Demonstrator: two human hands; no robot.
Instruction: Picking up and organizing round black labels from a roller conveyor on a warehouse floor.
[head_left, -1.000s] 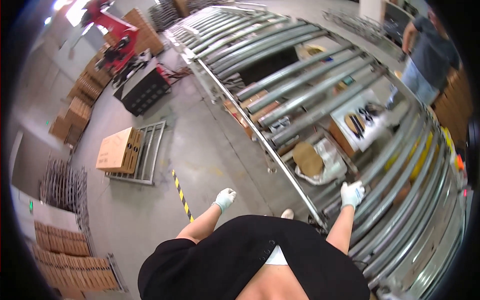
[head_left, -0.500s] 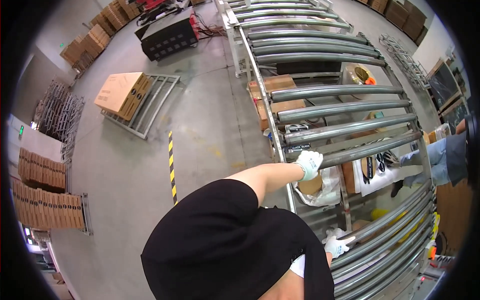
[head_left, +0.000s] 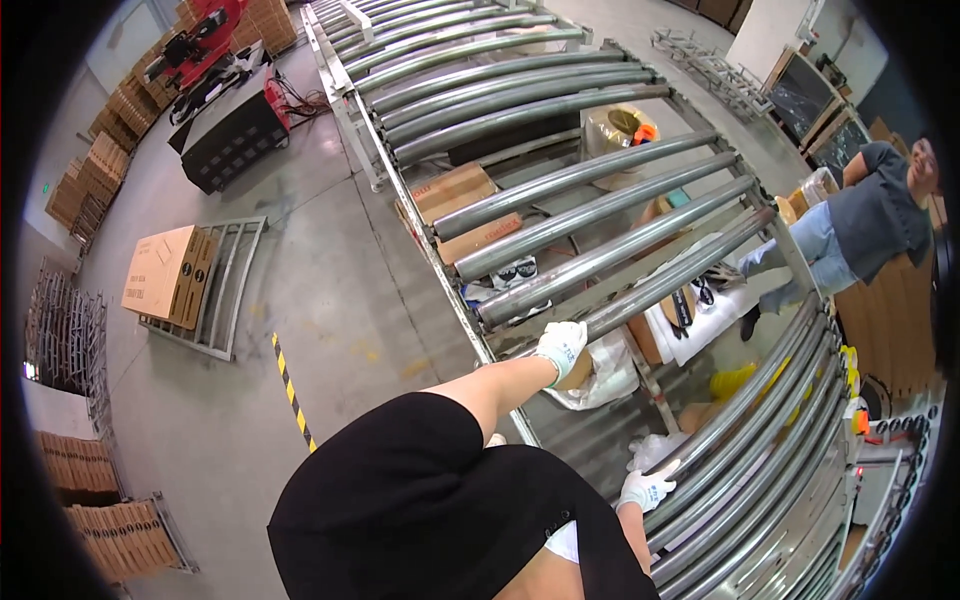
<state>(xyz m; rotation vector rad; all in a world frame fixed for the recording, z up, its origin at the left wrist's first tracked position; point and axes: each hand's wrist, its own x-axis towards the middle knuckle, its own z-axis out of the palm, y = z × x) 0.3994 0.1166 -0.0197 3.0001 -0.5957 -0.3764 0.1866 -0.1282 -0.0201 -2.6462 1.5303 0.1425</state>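
Looking down in the head view, a long roller conveyor (head_left: pixel 600 215) of grey steel tubes is seen running from upper left and curving off to lower right, with cardboard boxes (head_left: pixel 462 205) visible beneath it. The left hand (head_left: pixel 561 346), white-gloved, is stretched forward on a bare forearm and is laid over a roller (head_left: pixel 660 285) at the frame edge, fingers curled on it. The right hand (head_left: pixel 645 490), also gloved, is held low with fingers spread against a curved roller; whether anything is gripped cannot be told. Another person (head_left: pixel 850 225) is noted beyond the conveyor.
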